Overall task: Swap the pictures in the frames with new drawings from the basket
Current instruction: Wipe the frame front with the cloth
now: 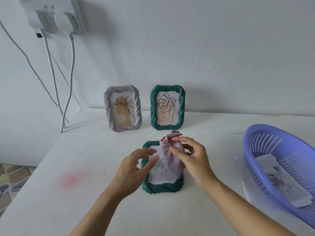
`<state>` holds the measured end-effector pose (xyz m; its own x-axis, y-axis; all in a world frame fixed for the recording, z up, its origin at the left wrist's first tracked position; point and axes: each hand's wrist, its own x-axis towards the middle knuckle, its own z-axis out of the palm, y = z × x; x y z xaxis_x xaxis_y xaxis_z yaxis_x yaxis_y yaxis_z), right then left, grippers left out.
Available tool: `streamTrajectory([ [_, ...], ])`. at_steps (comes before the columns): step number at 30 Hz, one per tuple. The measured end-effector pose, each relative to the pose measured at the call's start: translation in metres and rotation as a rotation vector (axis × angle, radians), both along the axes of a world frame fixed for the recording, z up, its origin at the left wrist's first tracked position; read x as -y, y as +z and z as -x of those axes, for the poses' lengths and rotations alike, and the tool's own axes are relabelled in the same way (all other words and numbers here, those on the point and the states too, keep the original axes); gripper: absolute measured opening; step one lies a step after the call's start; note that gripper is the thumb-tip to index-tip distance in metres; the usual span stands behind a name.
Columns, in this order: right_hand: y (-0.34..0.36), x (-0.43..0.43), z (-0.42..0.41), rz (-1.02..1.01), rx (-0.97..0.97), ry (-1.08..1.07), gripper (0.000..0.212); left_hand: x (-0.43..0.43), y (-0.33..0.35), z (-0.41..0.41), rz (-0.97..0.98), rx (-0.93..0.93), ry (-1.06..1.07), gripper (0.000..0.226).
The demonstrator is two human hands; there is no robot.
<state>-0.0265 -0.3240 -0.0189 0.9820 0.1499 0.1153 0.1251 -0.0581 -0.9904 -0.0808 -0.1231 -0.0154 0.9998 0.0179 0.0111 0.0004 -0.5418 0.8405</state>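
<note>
A green twisted-rim frame (162,187) lies flat on the white table in front of me, showing a pale rose drawing. My right hand (192,160) pinches a pink cloth (170,150) that drapes over the frame's glass. Over the frame's left edge hovers my left hand (136,166), fingers relaxed and holding nothing. At the wall stand a grey frame (123,109) with a flower drawing and a second green frame (167,107) with a leaf drawing. The purple basket (265,167) at the right holds rose drawings (279,183).
White cables (68,86) hang from a wall socket (54,16) at the upper left and reach the table's back left corner. A loose sheet (245,181) lies under the basket. The table's left edge drops to a tiled floor (12,181).
</note>
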Motion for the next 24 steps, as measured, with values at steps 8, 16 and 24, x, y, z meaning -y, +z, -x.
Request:
streamTrajectory([
  [8,0.001,-0.007,0.004,0.013,0.039,0.008,0.027,0.037,0.017,-0.013,0.611,-0.162,0.099,0.023],
  [16,0.009,-0.010,0.005,-0.008,-0.165,0.008,0.068,0.018,0.012,-0.009,0.870,-0.336,0.231,0.029],
  [24,0.012,-0.014,0.001,-0.067,-0.267,0.164,0.046,-0.010,0.028,0.004,0.779,-0.348,0.120,0.031],
])
